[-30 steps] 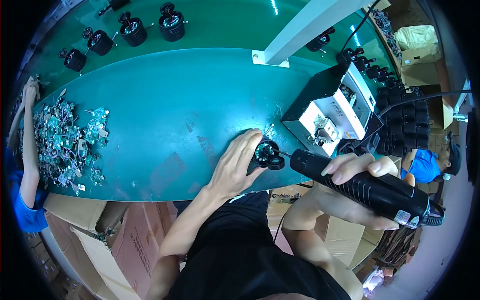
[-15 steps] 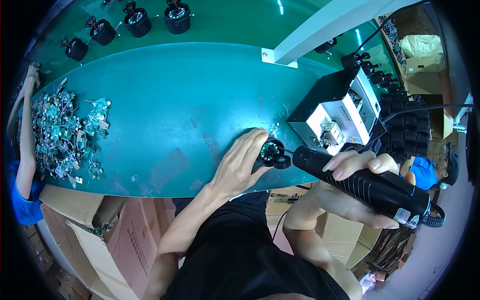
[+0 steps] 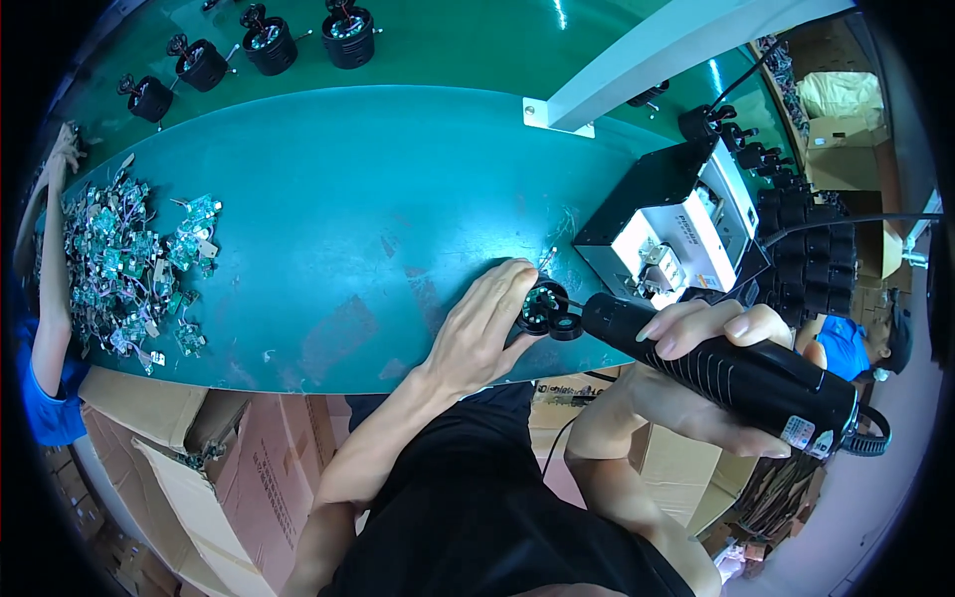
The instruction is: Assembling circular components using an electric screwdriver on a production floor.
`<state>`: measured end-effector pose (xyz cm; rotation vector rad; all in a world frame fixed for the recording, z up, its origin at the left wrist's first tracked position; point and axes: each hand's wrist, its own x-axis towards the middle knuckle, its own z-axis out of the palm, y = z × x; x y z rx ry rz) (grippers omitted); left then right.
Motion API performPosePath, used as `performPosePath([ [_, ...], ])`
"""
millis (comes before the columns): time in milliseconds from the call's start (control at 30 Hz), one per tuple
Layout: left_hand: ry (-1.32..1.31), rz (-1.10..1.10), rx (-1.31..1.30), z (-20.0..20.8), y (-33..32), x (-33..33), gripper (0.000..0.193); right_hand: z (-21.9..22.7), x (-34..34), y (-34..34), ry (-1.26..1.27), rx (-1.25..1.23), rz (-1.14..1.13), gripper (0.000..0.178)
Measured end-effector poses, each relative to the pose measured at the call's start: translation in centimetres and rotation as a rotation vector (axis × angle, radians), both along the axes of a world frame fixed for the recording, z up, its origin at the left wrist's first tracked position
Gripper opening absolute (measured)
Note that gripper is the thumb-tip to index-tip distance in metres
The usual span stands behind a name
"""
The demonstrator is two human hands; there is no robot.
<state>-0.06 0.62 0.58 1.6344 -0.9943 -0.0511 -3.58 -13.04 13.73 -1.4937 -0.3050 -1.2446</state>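
My left hand (image 3: 479, 323) grips a small round black housing (image 3: 542, 306) near the front edge of the green table, fingers behind it and thumb at its near side. A circuit board shows inside the housing, and a short black round part sticks out toward me. In my right hand (image 3: 711, 368) is a black electric screwdriver (image 3: 637, 328), held level with the fingers wrapped round its body. Its thin bit reaches left into the open housing; where the tip sits exactly is too small to tell.
A black-and-white screw feeder machine (image 3: 686, 234) stands right of the housing, under a white metal post (image 3: 637, 70). Circuit boards with wires (image 3: 134, 259) lie heaped at the left, beside a co-worker's arm (image 3: 58, 239). Black housings (image 3: 269, 45) line the far green belt; cardboard boxes (image 3: 209, 478) stand below.
Almost nothing differs: my left hand and the housing sit very slightly lower and to the right. The screwdriver stays in place with its bit at the housing. The far housings shift slightly left.
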Motion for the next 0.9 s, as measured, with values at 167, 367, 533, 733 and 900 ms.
performPosePath([
  [167,0.0,0.006,-0.015,-0.1,0.0,0.0,0.067,-0.1,-0.2,0.3,-0.009,0.075,0.038,0.081],
  [367,0.0,0.022,-0.037,-0.2,-0.2,-0.1,0.07,-0.4,-0.2,0.2,-0.021,0.101,0.171,0.079],
  [533,-0.033,0.02,0.021,0.5,0.3,0.1,0.066,0.7,-1.6,-0.3,-0.023,-0.013,0.101,0.08],
  [733,-0.059,0.191,0.088,2.4,-1.2,10.4,0.055,0.2,-3.7,-2.5,-0.033,0.135,-0.24,0.079],
  [900,0.112,0.467,0.139,0.8,-4.8,23.5,0.062,-4.8,-3.3,-1.8,0.242,0.232,-0.369,0.081],
])
